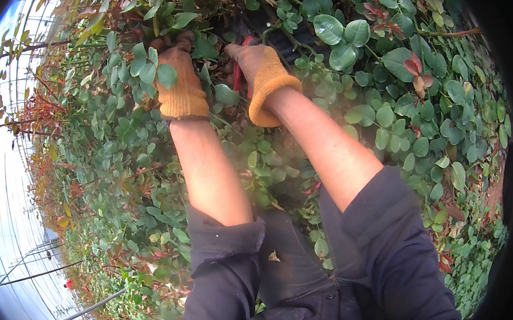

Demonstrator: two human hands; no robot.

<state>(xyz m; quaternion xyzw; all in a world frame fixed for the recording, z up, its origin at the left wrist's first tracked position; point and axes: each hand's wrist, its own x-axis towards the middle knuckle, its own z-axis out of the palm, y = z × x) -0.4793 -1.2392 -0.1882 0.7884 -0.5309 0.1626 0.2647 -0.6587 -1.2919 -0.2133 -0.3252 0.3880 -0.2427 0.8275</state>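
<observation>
My right hand [254, 65], in an orange-brown knit glove, is closed around red-handled pruning shears [236, 78]. Leaves and the hand itself hide the blades. A short way to its left, my left hand [179, 74], in a matching glove, reaches into the rose bush [134, 116]. Its fingers curl among the stems, partly covered by round green leaves [166, 76]. What they grip is hidden.
Dense rose foliage with reddish young shoots [49, 107] surrounds both arms. A dark ridged surface [291, 40] shows behind the leaves beyond my right hand. Wires and a metal pole [91, 308] stand at the left. Brown soil [495, 188] appears at the right.
</observation>
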